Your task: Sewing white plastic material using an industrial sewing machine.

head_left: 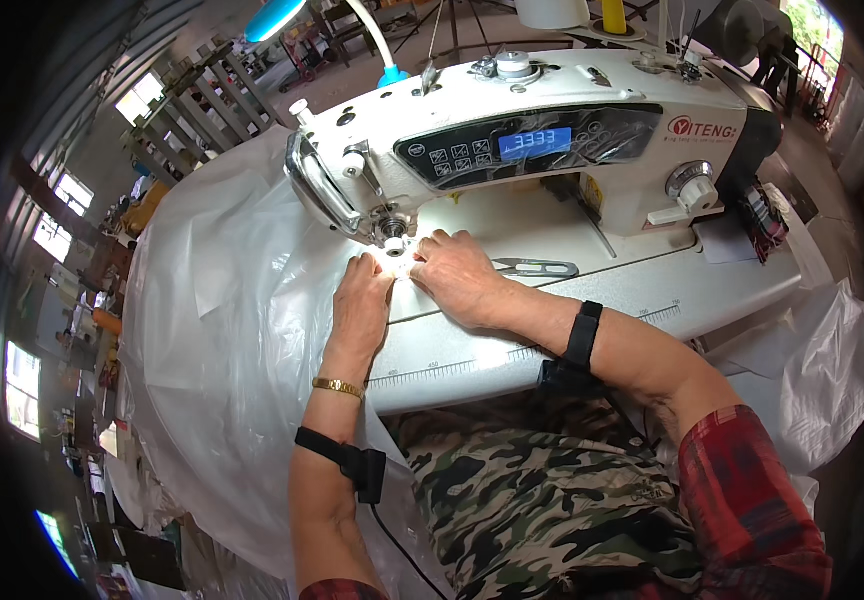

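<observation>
Below the needle area of a white sewing machine, my two hands meet with fingertips nearly touching. My left hand is closed, its fingers bent just left of the presser foot. On the other side, my right hand is also closed, thumb and fingers pinched together close to the foot. Something small and white lies between the fingertips, but the lamp's glare washes it out and I cannot make out what it is. A pair of thread snips rests on the machine bed, beside my right wrist.
Large translucent plastic sheeting covers the left side, and more crumpled plastic hangs at the right. A blue-headed lamp reaches over the machine. Thread cones stand behind it. Dark cables trail from bands on my forearms.
</observation>
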`<act>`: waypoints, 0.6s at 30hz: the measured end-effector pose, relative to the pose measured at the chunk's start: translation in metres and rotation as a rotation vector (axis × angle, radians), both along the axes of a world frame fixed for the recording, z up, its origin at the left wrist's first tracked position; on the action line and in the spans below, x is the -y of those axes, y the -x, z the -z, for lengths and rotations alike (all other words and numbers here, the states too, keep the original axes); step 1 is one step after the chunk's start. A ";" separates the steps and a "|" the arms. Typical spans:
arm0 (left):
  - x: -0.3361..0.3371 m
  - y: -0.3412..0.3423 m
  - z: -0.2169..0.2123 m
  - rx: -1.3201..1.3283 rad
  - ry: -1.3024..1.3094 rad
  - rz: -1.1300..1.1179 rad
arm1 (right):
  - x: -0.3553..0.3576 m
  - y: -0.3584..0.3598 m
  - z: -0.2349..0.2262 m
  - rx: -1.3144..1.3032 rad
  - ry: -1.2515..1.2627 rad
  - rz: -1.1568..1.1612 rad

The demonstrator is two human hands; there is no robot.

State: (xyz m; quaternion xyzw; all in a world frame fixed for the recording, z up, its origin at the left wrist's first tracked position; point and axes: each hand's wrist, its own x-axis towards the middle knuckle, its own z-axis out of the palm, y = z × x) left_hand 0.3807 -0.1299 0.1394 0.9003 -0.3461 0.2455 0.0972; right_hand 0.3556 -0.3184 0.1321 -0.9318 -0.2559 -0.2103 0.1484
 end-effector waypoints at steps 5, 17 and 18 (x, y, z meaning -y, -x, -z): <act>0.003 -0.004 0.002 -0.007 0.024 -0.004 | 0.001 -0.002 0.000 0.000 0.031 -0.005; 0.005 -0.009 0.003 0.051 -0.033 -0.017 | 0.000 0.000 -0.006 -0.005 0.049 0.017; 0.006 -0.010 0.004 0.051 -0.032 -0.015 | 0.000 0.001 -0.005 0.015 0.037 0.016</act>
